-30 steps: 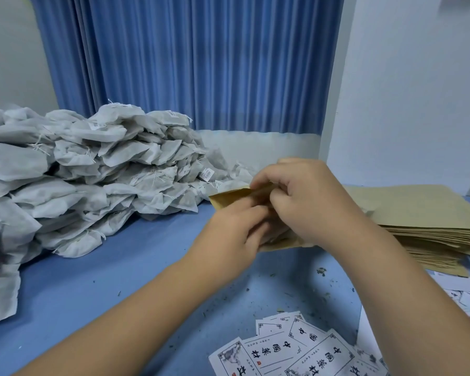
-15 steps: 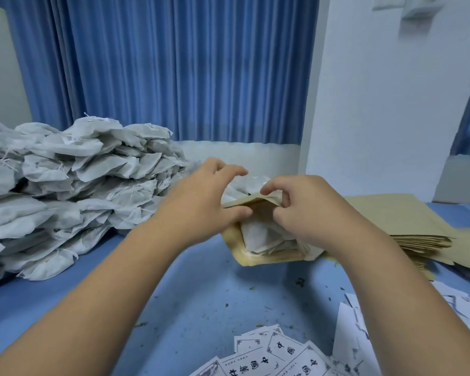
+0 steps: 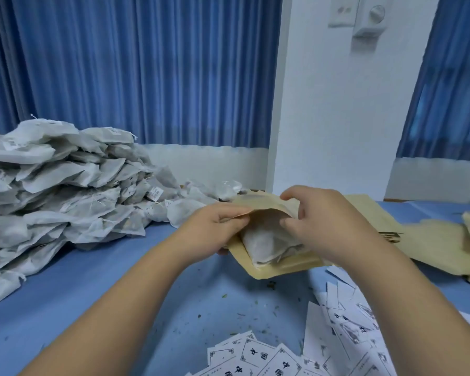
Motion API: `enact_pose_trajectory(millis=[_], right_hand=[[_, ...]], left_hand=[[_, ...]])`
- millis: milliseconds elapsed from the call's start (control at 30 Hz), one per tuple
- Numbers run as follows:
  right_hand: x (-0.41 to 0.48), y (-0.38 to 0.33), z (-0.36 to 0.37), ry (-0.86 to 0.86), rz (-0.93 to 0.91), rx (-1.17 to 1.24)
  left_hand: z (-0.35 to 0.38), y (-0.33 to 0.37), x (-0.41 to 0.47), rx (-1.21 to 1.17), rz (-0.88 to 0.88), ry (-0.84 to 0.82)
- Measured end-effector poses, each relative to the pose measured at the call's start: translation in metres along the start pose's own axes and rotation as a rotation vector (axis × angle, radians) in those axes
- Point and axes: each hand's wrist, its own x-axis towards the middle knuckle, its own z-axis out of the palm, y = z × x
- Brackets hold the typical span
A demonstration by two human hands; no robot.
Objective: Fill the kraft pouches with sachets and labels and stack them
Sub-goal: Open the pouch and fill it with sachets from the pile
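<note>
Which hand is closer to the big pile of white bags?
Left. The left hand pinches the kraft pouch on the side facing the pile; the right hand holds its other side, farther away.

Kraft pouch (image 3: 280,267): one, held between my left grip (image 3: 215,229) and my right grip (image 3: 329,226).
White sachets (image 3: 263,245) inside it: at least one, the rest hidden.
Loose sachets (image 3: 65,191) heaped left of my grips: dozens, past counting.
Printed labels (image 3: 258,356) nearer me than my grips: over ten.
Flat pouches (image 3: 429,240) stacked right: many.
</note>
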Motion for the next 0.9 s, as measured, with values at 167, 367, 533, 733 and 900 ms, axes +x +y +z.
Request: enact_pose_trajectory(millis=[167,367,533,733,900], right_hand=[[-0.040,0.006,0.004,0.366,-0.164,-0.139],[-0.068,0.007,0.011,-0.020,-0.233,-0.204],[-0.060,-0.003,0.001,-0.106,-0.184,-0.406],[-0.049,-0.003,0.006,-0.242,0.005,-0.475],[-0.027,0.009,0.018,-0.516,0.032,-0.495]], left_hand=[[0.019,0.006,0.003,-0.018,0.064,0.051],[0.039,0.021,0.002,0.000,0.187,0.164],[0.055,0.032,-0.003,0.118,0.303,0.212],[0.065,0.034,-0.004,0.085,0.301,0.200],[0.072,0.033,-0.008,0.111,0.312,0.200]])
